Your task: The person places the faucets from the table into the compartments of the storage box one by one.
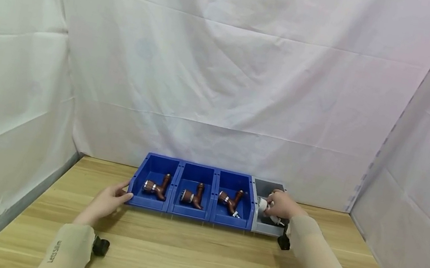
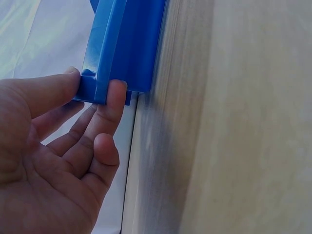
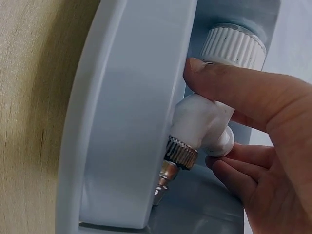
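Note:
At the left end of the bin row, my left hand (image 1: 107,201) pinches the front corner of a blue bin (image 2: 105,53) between thumb and fingers. My right hand (image 1: 284,206) reaches into the grey bin (image 1: 266,229) at the right end. There it grips a white valve (image 3: 197,119), with a ribbed round knob (image 3: 235,48) and a metal threaded tip (image 3: 168,170). The thumb lies over the valve's body below the knob, and other fingertips touch its side outlet. Part of the valve is hidden behind the thumb.
Three joined blue bins each hold one brown valve: left (image 1: 156,188), middle (image 1: 193,196) and right (image 1: 230,201), the last with a pale tip. The bins stand on a wooden table (image 1: 186,257) before a white cloth backdrop (image 1: 223,83), with cloth on both sides.

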Available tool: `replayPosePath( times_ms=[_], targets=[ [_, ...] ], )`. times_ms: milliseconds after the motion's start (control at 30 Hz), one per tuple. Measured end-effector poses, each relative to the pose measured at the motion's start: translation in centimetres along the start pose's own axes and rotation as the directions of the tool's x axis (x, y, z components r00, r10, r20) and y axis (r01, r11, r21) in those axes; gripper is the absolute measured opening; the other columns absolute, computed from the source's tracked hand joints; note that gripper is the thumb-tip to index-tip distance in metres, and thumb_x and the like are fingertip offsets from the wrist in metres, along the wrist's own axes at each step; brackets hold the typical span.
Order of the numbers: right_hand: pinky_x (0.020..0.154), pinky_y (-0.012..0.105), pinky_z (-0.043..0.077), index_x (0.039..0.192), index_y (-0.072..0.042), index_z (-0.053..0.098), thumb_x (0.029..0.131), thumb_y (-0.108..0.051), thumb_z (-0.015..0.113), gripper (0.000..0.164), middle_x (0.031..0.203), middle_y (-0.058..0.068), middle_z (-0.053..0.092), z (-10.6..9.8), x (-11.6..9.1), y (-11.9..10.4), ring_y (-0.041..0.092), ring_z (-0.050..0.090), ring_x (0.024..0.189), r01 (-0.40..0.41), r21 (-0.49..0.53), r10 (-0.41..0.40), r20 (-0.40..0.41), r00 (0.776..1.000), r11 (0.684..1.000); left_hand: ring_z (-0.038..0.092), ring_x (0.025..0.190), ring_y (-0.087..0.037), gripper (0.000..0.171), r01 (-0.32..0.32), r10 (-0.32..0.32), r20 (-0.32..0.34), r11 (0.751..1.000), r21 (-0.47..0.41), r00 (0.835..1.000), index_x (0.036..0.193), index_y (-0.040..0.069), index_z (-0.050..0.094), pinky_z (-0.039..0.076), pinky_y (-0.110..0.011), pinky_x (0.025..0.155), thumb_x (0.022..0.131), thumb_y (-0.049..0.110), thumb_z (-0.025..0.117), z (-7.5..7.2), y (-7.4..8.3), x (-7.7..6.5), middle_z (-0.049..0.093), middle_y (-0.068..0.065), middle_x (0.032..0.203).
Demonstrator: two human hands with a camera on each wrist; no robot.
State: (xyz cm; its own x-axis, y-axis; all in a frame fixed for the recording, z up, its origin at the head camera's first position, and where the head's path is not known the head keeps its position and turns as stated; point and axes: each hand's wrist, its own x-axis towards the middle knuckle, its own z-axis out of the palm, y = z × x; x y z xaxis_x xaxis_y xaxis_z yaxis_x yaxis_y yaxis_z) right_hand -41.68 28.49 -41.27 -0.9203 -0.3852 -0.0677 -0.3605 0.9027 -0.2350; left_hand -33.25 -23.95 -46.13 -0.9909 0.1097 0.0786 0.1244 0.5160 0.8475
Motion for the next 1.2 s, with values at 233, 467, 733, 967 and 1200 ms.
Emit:
replayPosePath(
  times_ms=[233, 467, 733, 967, 1200],
  targets=[
    [0.099, 0.06, 0.037, 0.072, -0.012, 0.066, 0.076, -0.018, 0.079, 0.015, 0.128, 0.029, 0.055, 0.21, 0.08, -0.07, 0.05, 0.038, 0.129, 0.006, -0.005, -0.006, 0.008, 1.0, 1.0, 0.048, 0.05, -0.019, 0.058, 0.0, 0.0, 0.004, 1.0, -0.004, 1.0, 0.146, -0.008, 0.033, 0.045, -0.032, 0.046, 0.099, 0.015, 0.057, 0.11, -0.31, -0.13, 0.065, -0.021, 0.103],
    [0.098, 0.059, 0.038, 0.077, -0.011, 0.069, 0.076, -0.019, 0.08, 0.013, 0.129, 0.029, 0.054, 0.25, 0.14, -0.09, 0.05, 0.04, 0.127, -0.002, -0.004, 0.002, 0.016, 1.0, 1.0, 0.047, 0.049, -0.019, 0.059, 0.014, -0.014, 0.01, 1.0, -0.018, 1.0, 0.147, -0.007, 0.032, 0.045, -0.032, 0.046, 0.099, 0.016, 0.056, 0.1, -0.4, -0.06, 0.064, -0.021, 0.104],
    [0.097, 0.059, 0.039, 0.075, -0.012, 0.068, 0.076, -0.018, 0.08, 0.014, 0.128, 0.03, 0.054, 0.17, 0.19, 0.01, 0.05, 0.041, 0.126, 0.011, 0.0, -0.011, 0.015, 1.0, 1.0, 0.048, 0.049, -0.019, 0.058, 0.01, -0.01, 0.009, 1.0, -0.008, 1.0, 0.147, -0.006, 0.033, 0.045, -0.032, 0.046, 0.099, 0.016, 0.056, 0.06, -0.3, 0.25, 0.065, -0.019, 0.101],
    [0.085, 0.05, 0.048, 0.089, -0.008, 0.071, 0.074, -0.017, 0.081, 0.021, 0.117, 0.019, 0.059, 0.34, 0.48, -0.13, 0.037, 0.055, 0.108, -0.013, -0.01, 0.013, 0.005, 1.0, 1.0, 0.049, 0.051, -0.02, 0.058, 0.006, -0.006, 0.005, 1.0, -0.008, 1.0, 0.147, -0.008, 0.033, 0.045, -0.032, 0.046, 0.099, 0.015, 0.057, 0.02, -0.34, 0.08, 0.065, -0.019, 0.101],
    [0.068, 0.04, 0.045, 0.09, -0.009, 0.063, 0.072, -0.016, 0.082, 0.028, 0.088, 0.005, 0.054, 0.45, 0.71, -0.27, 0.023, 0.049, 0.079, -0.035, -0.021, 0.035, 0.002, 0.999, 0.999, 0.049, 0.05, -0.021, 0.058, -0.003, 0.003, 0.007, 1.0, -0.019, 1.0, 0.147, -0.008, 0.032, 0.045, -0.033, 0.046, 0.099, 0.016, 0.057, -0.07, -0.25, 0.16, 0.064, -0.02, 0.102]
  ],
)
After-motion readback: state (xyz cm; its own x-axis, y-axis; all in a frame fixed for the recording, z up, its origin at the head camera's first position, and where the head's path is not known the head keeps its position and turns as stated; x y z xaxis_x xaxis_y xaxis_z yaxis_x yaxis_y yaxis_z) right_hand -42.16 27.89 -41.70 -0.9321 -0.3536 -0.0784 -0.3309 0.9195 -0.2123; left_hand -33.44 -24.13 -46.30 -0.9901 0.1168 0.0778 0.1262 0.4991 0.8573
